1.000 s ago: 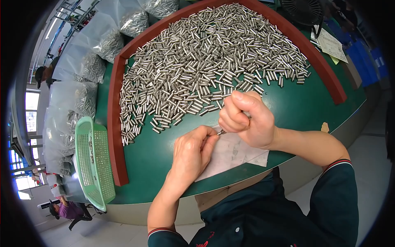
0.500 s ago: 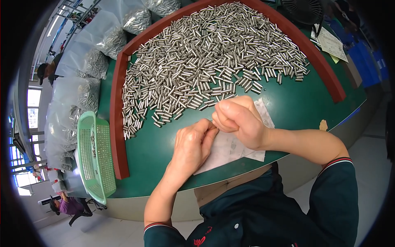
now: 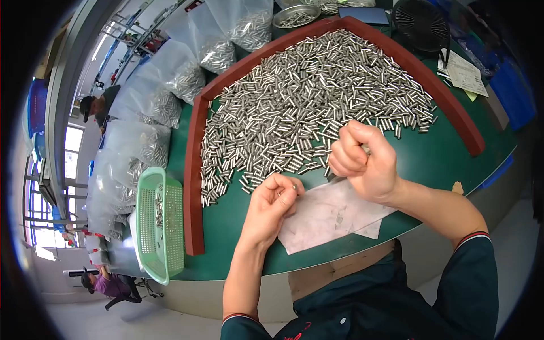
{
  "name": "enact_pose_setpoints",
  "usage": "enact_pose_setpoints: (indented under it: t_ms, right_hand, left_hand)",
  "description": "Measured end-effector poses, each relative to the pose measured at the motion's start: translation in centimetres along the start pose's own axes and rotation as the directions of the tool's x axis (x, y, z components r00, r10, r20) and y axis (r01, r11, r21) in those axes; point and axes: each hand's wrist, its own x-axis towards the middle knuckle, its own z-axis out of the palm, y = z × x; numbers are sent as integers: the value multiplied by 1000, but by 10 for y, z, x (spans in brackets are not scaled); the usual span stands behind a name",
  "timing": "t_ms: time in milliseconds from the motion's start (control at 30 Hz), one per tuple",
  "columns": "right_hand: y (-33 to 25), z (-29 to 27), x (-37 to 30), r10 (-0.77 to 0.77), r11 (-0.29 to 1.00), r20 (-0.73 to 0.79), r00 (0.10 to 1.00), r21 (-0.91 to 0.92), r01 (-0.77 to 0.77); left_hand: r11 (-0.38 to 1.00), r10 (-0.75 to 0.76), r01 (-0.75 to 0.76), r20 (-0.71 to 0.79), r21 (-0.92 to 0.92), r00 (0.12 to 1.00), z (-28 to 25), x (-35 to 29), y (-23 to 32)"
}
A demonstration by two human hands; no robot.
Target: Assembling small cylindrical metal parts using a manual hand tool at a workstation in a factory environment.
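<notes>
A wide heap of short shiny metal pins [image 3: 306, 96] covers the green table [image 3: 238, 226]. Just below its near edge, my left hand [image 3: 269, 207] is closed in a pinch. The end of one metal pin [image 3: 294, 187] shows between thumb and fingertips. My right hand [image 3: 368, 161] is raised to the right of it, curled into a fist; whatever its fingers hold is hidden. Beneath both hands lies a creased, smudged whitish sheet [image 3: 323, 226], cloth or paper, I cannot tell which.
A dark red wooden border [image 3: 194, 187] frames the heap. Left of it stands a green plastic basket [image 3: 177, 249] with some pins inside. Clear bags of pins [image 3: 187, 82] line the far left. A black fan [image 3: 419, 25] and papers [image 3: 462, 73] sit at the back right.
My hands have moved apart, the right one away to the right of the left. The pin's end now shows in my left hand. The whole view has shifted, with the scene lower and further right.
</notes>
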Motion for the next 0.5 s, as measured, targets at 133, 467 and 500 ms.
enact_pose_setpoints:
  t_ms: [133, 467, 500]
  right_hand:
    - [2, 1, 2, 29, 999, -16, 999, 19, -28]
    - [3, 1, 0, 34, 999, -8, 999, 18, -34]
    - [2, 2, 0, 37, 999, -13, 999, -22, -37]
  left_hand:
    - [965, -83, 87, 28, -248, 996, -16, 3, 2]
    - [980, -6, -27, -165, -195, 986, -3, 9, 6]
    - [999, 21, -13, -205, 38, 978, -4, 9, 6]
